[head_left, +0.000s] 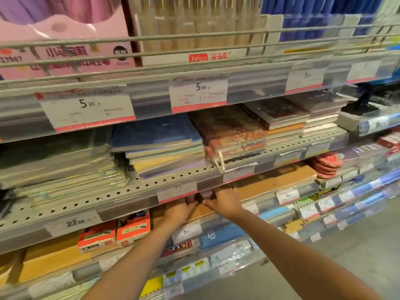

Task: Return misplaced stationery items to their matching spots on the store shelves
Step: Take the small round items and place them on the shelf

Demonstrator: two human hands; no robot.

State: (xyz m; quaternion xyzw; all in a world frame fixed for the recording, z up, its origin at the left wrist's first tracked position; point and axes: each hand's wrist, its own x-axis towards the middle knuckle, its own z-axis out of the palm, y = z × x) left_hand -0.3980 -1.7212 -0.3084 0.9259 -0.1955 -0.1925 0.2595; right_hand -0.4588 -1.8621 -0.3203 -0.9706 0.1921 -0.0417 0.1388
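My left hand (179, 211) and my right hand (225, 202) reach together under the front edge of the perforated grey shelf (121, 192). Between their fingertips sits a small brown and pink item (204, 196), blurred and partly hidden behind the price strip. Both hands' fingers curl onto it. It is held just above flat tan packs (275, 180) lying on the shelf below. I cannot tell what kind of stationery the small item is.
Stacks of notebooks (160, 144) and patterned books (233, 132) fill the shelf above the hands. Orange boxes (114, 233) and tan envelopes (49, 258) lie lower left. Red round packs (328, 165) sit to the right. Price labels (87, 109) line every shelf edge. Grey floor (346, 267) is at lower right.
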